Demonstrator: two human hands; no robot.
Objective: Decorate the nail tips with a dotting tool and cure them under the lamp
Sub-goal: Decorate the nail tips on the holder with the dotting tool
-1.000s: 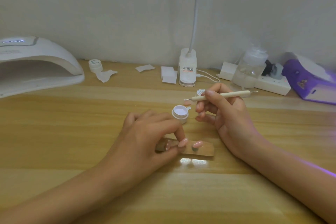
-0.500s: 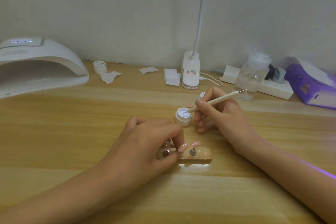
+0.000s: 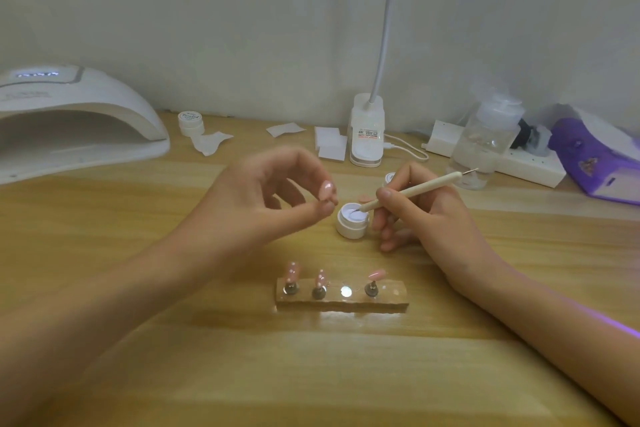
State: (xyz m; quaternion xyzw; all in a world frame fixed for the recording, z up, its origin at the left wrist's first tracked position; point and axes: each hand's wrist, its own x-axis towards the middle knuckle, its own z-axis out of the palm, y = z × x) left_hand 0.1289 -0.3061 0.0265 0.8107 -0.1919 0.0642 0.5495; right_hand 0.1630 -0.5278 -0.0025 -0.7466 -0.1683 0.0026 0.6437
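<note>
My left hand (image 3: 256, 201) pinches a pink nail tip (image 3: 327, 189) at frame centre — my right hand (image 3: 433, 218) grips the tool (image 3: 426, 186), slanting upper right to lower left — point in the pot (image 3: 348, 231).

the holder block (image 3: 341, 303) sits on the table (image 3: 138, 288) nearest the viewer, with three nail tips (image 3: 292, 270) standing on it. behind it is the open jar (image 3: 351, 224), with the end of the dotting tool (image 3: 412, 192) in its mouth, gripped by the right hand (image 3: 426, 215). just left of the jar, the left hand (image 3: 256, 204) pinches a single tip (image 3: 326, 189) above the table. the curing lamp (image 3: 76, 118) stands far left by the wall, and the bottle (image 3: 485, 146) and power strip (image 3: 526, 163) are behind on the right.
</note>
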